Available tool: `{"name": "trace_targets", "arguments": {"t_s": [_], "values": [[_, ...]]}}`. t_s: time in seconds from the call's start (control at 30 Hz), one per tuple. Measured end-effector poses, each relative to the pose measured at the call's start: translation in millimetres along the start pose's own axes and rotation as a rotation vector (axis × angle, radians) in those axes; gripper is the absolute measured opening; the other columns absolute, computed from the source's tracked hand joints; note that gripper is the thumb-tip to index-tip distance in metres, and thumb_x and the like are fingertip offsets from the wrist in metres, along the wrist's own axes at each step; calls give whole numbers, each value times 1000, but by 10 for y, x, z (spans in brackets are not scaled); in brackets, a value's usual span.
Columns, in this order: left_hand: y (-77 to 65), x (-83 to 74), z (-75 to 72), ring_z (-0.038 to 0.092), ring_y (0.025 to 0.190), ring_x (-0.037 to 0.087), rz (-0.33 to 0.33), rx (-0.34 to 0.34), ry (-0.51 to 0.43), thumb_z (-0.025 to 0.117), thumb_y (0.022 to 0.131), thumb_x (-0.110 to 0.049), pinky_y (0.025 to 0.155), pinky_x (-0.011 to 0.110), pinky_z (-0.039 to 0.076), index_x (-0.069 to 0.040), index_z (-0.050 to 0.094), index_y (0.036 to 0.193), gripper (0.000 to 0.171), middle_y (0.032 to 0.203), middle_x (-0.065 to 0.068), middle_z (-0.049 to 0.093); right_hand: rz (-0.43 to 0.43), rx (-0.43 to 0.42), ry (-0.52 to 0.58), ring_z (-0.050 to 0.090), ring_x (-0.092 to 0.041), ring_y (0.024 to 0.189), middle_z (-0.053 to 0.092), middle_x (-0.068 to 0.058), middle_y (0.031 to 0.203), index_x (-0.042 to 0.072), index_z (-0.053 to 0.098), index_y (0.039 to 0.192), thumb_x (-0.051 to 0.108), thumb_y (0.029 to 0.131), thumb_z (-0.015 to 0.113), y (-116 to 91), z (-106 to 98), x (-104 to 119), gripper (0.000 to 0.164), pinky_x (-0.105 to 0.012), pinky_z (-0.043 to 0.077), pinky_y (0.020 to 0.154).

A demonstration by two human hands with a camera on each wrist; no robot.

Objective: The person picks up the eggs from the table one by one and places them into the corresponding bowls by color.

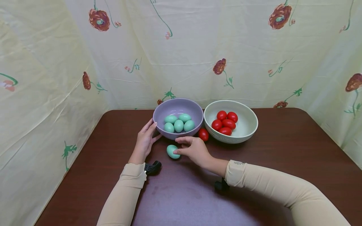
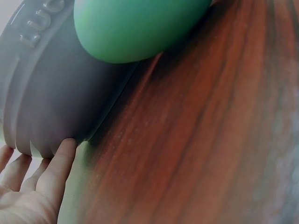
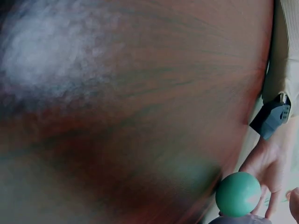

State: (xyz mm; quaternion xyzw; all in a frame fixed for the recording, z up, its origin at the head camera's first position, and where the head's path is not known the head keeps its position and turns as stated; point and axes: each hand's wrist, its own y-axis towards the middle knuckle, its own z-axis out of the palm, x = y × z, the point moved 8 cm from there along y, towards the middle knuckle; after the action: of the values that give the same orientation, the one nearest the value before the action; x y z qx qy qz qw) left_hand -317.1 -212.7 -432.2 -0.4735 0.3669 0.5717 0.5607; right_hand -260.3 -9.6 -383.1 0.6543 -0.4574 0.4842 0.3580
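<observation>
A green egg lies on the table in front of the purple bowl, which has several green eggs in it. My left hand rests against the bowl's left side, its extended fingers touching the outer wall. Over the loose egg reaches my right hand, thumb at the egg's right edge and fingers spread beyond its far side. The right wrist view shows a gap between a fingertip and this egg. Most of the right hand lies outside that view.
To the right of the purple bowl stands a pale green bowl holding several red eggs. One red egg lies on the table between the two bowls. Behind the dark wooden table hangs a flowered curtain.
</observation>
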Motion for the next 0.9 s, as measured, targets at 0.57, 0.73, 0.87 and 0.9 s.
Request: {"name": "trace_targets", "arguments": {"t_s": [0.57,0.73,0.87,0.9], "values": [[17,10,0,41,145,17,-3,9,-19,56,102,-28,110,50,44,-19,38,154,56,159,2,40,73,44,-77,68,-27,114,72,-15,119,1,70,121,12,77,85,75,16,-146,48,-35,55,97],[6,2,4,43,143,15,-3,3,-11,58,102,-29,109,48,45,-20,40,153,55,158,0,42,95,72,-113,68,-24,114,73,-11,118,2,70,122,14,75,87,69,56,-177,51,-36,56,97],[2,-6,7,44,143,14,-3,3,-10,59,101,-30,108,48,46,-21,40,153,56,157,-1,42,102,71,-147,69,-22,110,74,-10,116,4,71,121,15,74,88,73,77,-178,52,-35,56,96],[3,-4,6,44,143,14,-5,4,-11,59,101,-31,108,48,46,-21,40,153,57,157,-1,42,105,69,-154,69,-22,108,74,-10,116,4,71,121,15,74,88,74,81,-182,52,-35,56,94]]}}
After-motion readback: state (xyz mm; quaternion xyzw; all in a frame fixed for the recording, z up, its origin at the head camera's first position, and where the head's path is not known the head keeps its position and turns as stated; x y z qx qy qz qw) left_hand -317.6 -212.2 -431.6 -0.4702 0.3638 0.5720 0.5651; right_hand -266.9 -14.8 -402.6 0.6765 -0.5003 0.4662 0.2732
